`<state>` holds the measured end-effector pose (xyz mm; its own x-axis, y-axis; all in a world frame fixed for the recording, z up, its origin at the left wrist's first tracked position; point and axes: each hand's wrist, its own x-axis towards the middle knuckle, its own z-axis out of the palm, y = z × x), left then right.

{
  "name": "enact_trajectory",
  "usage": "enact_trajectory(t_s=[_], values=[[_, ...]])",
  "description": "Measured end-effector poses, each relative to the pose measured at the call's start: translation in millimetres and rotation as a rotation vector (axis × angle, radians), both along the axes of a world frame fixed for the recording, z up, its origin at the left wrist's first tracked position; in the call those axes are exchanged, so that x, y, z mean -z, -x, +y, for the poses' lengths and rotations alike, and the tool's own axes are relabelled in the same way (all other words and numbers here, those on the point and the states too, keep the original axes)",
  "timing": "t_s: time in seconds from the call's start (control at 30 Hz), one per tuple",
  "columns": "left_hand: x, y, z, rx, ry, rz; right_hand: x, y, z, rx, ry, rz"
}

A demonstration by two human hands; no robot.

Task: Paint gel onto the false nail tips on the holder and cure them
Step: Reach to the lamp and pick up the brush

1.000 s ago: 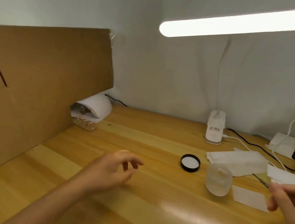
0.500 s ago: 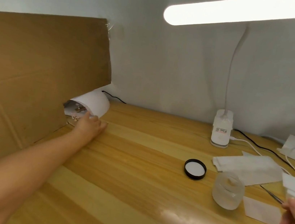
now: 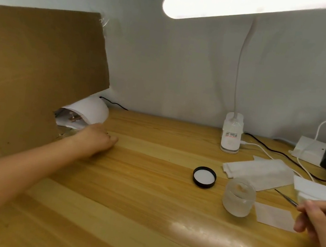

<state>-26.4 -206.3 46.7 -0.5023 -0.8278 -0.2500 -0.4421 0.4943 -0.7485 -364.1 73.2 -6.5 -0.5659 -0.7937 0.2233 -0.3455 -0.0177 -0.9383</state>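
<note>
Left hand (image 3: 95,138) stretched out to mouth of white curing lamp (image 3: 88,110), which sits half tucked behind cardboard sheet (image 3: 36,67). Fingers curled down on table (image 3: 127,191), but can't tell if they hold anything. Nail holder itself hard to make out, something small and blurry inside lamp opening. Right hand (image 3: 320,218) at far right pinches thin metal tool (image 3: 285,196) beside frosted gel jar (image 3: 239,197), lid off. Black lid (image 3: 204,177) lies just left of jar. White wipes (image 3: 258,171) behind it.
</note>
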Motion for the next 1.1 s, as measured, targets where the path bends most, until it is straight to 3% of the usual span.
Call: enact_trajectory(t_s=[0.17, 0.57, 0.73, 0.87, 1.1], values=[[1.8, 22.1, 68.9, 0.213, -0.110, 0.310, -2.8, -9.3, -0.7, 0.039, 0.141, 0.041], [-15.3, 135.2, 231.7, 0.552, -0.686, 0.834, -17.1, -9.2, 9.1, 0.144, 0.322, 0.035], [-3.0, 199.6, 258.4, 0.549, -0.858, 0.942, -49.5, 14.4, 14.5, 0.204, 0.484, -0.070], [7.0, 232.1, 263.4, 0.527, -0.871, 0.996, -72.1, 26.9, 29.2, 0.190, 0.564, -0.097], [26.3, 256.8, 258.6, 0.478, -0.870, 1.017, -60.6, 38.2, 50.6, 0.180, 0.499, -0.043]])
